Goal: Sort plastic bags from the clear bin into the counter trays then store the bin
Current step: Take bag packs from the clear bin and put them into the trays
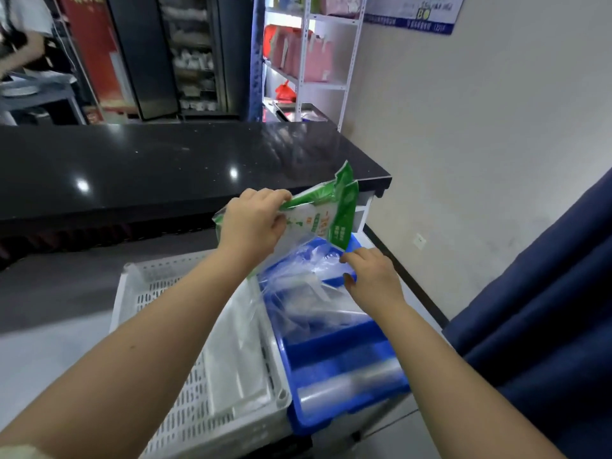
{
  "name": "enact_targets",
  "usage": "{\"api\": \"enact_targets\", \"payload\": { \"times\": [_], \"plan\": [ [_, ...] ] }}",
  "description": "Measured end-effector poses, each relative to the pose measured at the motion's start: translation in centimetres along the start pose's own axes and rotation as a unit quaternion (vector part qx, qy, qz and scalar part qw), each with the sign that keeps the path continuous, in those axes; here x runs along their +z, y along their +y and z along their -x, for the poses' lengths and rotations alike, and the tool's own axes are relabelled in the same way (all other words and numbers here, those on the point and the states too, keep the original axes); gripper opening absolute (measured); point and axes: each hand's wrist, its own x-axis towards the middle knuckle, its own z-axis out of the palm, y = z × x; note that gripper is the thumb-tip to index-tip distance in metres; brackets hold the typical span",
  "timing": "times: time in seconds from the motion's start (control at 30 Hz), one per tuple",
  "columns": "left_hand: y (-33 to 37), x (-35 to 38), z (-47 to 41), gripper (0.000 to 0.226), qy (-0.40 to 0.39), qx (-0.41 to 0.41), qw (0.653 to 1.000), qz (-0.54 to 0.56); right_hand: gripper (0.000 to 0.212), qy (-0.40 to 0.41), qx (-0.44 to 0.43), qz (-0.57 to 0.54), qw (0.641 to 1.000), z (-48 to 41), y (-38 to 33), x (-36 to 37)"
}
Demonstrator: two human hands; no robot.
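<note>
My left hand [251, 223] grips a bunch of green-and-white printed plastic bags [331, 210], held up above the far end of the trays. My right hand [371, 276] reaches into the blue tray [334, 356], fingers pinching a crumpled clear plastic bag [308, 283] that lies across it. A roll of clear plastic [347, 382] lies at the blue tray's near end. To its left stands a white perforated tray [159, 293] with flat clear bags [238, 352] stacked inside. The clear bin is not in sight.
A black glossy counter [165, 167] runs behind the trays. A dark blue curtain [546, 309] hangs at the right. White shelving [308, 54] with pink and red items stands at the back, and a person [20, 34] is at the far left.
</note>
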Motion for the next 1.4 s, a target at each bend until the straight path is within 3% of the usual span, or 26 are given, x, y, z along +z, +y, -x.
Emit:
{"api": "enact_targets", "payload": {
  "times": [0.2, 0.37, 0.6, 0.73, 0.8, 0.93, 1.0, 1.1, 1.2, 1.4],
  "plan": [
    [0.3, 5.4, -3.3, 0.031, -0.03, 0.021, 0.999, -0.032, 0.032, -0.111, -0.029, -0.048, 0.992, -4.1, 4.8, 5.1],
    [0.9, 8.1, -4.3, 0.032, -0.032, -0.019, 0.997, -0.061, 0.041, -0.223, -0.041, -0.068, 0.972, -7.9, 7.4, 9.0],
    [0.7, 8.9, -5.2, 0.032, -0.007, -0.088, 0.992, -0.091, 0.064, -0.37, -0.142, -0.055, 0.917, -13.1, 7.3, 12.8],
    [0.6, 9.0, -4.4, 0.031, 0.008, -0.107, 0.99, -0.087, 0.061, -0.452, -0.167, -0.07, 0.873, -14.0, 7.1, 14.6],
    [0.4, 9.1, -3.8, 0.032, 0.009, -0.122, 0.989, -0.085, 0.056, -0.435, -0.189, -0.062, 0.878, -13.6, 7.1, 15.5],
    [0.1, 9.0, -2.8, 0.032, 0.011, -0.137, 0.987, -0.087, 0.03, -0.453, -0.142, -0.175, 0.863, -12.9, 7.2, 15.4],
    [0.0, 8.7, -2.8, 0.031, 0.013, -0.153, 0.985, -0.081, 0.018, -0.431, -0.149, -0.158, 0.876, -12.9, 7.2, 14.5],
    [-0.2, 8.2, -3.3, 0.03, 0.021, -0.176, 0.983, -0.054, 0.03, -0.3, -0.193, -0.096, 0.929, -12.6, 7.4, 12.2],
    [0.0, 8.1, -4.5, 0.031, -0.007, -0.178, 0.984, 0.003, 0.033, -0.176, -0.253, -0.039, 0.95, -11.6, 8.4, 9.3],
    [1.5, 11.5, -6.9, 0.033, -0.11, -0.17, 0.973, 0.11, 0.029, -0.112, -0.22, -0.002, 0.969, -9.9, 11.0, 4.6]
  ]
}}
